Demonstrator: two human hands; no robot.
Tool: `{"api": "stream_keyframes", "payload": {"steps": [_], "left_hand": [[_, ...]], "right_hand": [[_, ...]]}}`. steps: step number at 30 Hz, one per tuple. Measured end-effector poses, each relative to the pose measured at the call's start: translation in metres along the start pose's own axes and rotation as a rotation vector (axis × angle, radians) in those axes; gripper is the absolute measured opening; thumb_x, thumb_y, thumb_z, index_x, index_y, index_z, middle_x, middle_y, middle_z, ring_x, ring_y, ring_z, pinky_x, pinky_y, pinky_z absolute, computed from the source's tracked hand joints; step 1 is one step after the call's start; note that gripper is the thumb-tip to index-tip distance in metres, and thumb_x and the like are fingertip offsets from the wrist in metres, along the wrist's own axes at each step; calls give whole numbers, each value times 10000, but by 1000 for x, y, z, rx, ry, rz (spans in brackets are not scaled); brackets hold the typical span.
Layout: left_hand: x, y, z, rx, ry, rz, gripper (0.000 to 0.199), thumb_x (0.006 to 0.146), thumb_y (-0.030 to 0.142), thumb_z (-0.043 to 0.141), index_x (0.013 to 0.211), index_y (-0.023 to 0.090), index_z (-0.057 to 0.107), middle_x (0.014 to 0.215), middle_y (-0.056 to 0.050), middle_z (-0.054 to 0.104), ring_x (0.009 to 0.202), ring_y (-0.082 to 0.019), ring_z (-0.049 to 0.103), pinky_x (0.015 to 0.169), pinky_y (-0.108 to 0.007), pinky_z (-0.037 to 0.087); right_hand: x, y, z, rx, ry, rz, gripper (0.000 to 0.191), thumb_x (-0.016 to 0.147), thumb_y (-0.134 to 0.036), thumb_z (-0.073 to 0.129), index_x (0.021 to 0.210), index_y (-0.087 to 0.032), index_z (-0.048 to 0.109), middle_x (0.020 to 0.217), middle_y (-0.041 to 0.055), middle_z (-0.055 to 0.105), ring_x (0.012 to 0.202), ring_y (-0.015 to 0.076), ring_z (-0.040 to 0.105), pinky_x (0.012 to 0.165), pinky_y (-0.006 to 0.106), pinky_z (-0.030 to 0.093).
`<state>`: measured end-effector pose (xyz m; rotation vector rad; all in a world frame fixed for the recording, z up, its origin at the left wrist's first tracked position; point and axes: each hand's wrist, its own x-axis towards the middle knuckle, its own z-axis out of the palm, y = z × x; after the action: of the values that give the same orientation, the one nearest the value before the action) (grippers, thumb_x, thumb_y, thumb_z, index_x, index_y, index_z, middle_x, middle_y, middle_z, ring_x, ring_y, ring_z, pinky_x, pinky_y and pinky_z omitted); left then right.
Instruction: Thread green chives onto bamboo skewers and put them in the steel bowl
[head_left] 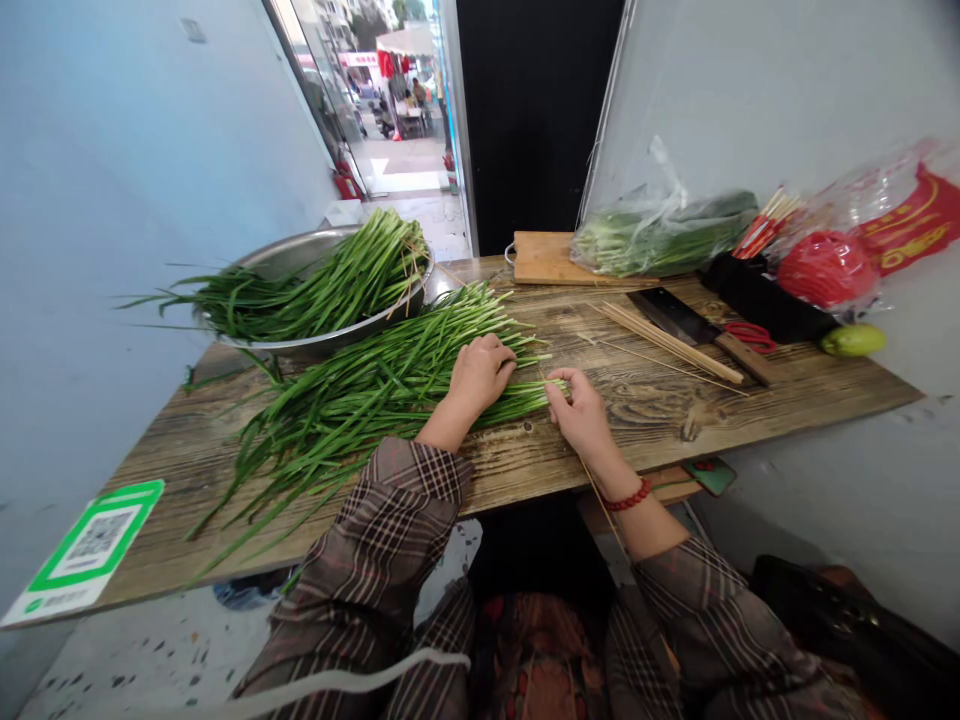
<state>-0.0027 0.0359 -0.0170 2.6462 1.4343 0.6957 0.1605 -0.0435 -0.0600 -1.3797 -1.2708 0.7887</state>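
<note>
Long garlic chives (375,385) lie spread on the wooden table, their pale cut ends toward the right. My left hand (480,375) rests on them near those ends, its fingers curled down and closed on some stalks; the fingertips are partly hidden. Just to the right, my right hand (576,408) is closed in a pinch. A thin bamboo skewer (600,492) passes through it, its long end sloping down past the wrist. Pale chive ends touch the pinching fingertips.
A metal basin (330,342) heaped with more chives stands at the back left. On the right lie loose skewers (667,342), a cleaver (679,318), red-handled scissors (750,335) and a green vegetable (853,340). Behind are a cutting board (544,258) and bagged greens (660,240).
</note>
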Motion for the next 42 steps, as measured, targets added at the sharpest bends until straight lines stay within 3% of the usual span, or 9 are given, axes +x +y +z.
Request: {"api": "stream_keyframes", "payload": {"steps": [3,6,9,14,23,27,34,42], "left_hand": [[2,-3,2,-254,88,1,190,825,166,575,943,155,725,965,-73,684,888,-183,619,840,-312,485],[2,-3,4,-427,68,-53,289,796,126,562,1039,166,713,942,-49,721,829,-165,638,826,-301,504],[1,-3,3,-513,35,-67,297,812,155,558,1058,177,722,1015,-56,737,889,-177,656,865,-311,503],[-1,-3,2,-584,-32,4,292,871,294,560,1081,182,729,1098,-88,727,1035,-221,654,936,-349,486],[-1,5,-2,-489,-23,81,198,824,167,544,873,142,735,884,-67,720,853,-177,644,825,-301,494],[-2,10,1,-606,-27,7,248,829,192,532,987,135,715,906,-65,724,815,-168,640,774,-279,491],[-2,13,0,-723,-82,-55,224,817,303,555,785,130,694,749,-23,679,716,-140,583,702,-241,444],[-3,13,-4,-804,-119,-92,263,817,335,553,775,114,689,683,-8,616,666,-119,515,632,-228,405]], "right_hand": [[0,0,0,24,5,1,295,856,-418,550,1040,-188,572,490,-74,512,427,110,496,465,219,372],[0,-1,-1,68,-8,13,341,862,-432,545,1088,-182,592,484,-76,504,416,108,486,452,218,364],[0,-3,-1,101,-13,12,341,862,-442,542,1062,-176,618,481,-73,492,415,105,477,443,216,355],[0,-5,-2,124,6,0,315,857,-430,550,1024,-177,635,483,-66,498,417,102,473,445,215,358],[-3,-11,-2,112,21,-25,317,851,-422,552,1011,-168,653,486,-64,492,417,96,466,438,213,347],[-3,-11,-2,112,18,-39,304,854,-408,552,1012,-170,655,493,-65,488,419,95,465,437,213,348],[-4,-11,-3,93,-2,-66,309,858,-417,552,1011,-172,664,500,-61,492,425,95,470,444,215,354],[-4,-12,-3,102,-17,-63,328,865,-407,546,1062,-178,673,504,-59,488,421,93,441,445,218,347]]}}
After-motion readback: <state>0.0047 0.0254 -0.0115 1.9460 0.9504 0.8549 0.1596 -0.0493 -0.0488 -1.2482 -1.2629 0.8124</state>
